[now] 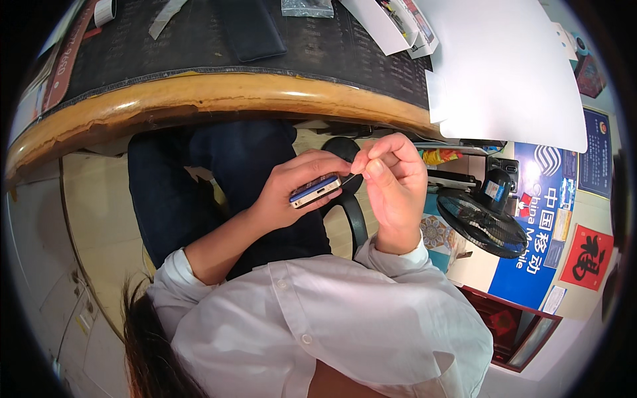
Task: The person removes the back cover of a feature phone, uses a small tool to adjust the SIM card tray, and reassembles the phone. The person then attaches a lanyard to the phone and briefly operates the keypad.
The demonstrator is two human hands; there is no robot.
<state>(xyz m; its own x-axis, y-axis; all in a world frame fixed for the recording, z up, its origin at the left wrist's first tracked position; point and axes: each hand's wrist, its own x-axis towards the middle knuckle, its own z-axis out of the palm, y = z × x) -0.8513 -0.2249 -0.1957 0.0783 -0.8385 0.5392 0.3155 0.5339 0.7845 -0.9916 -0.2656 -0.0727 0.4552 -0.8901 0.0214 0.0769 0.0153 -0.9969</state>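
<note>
My left hand [276, 190] is closed around a small blue phone [314, 192] with a silver edge, held above my lap. That edge, with a port opening in it, faces toward me. To its right, my right hand [398, 192] is raised with thumb and forefinger pinched together. Between those fingertips and the phone's right end runs a thin, dark, pin-like piece [350, 177]. Its far end lies by the phone's corner; whether it touches or enters the phone I cannot tell.
Ahead is a desk with a rounded wooden edge [225, 89] and dark mat, bearing a dark folder [249, 30], a plastic bag [307, 8] and a white box [385, 30]. A large white sheet [504, 73] overhangs at right. A black fan [481, 219] stands right of my hands.
</note>
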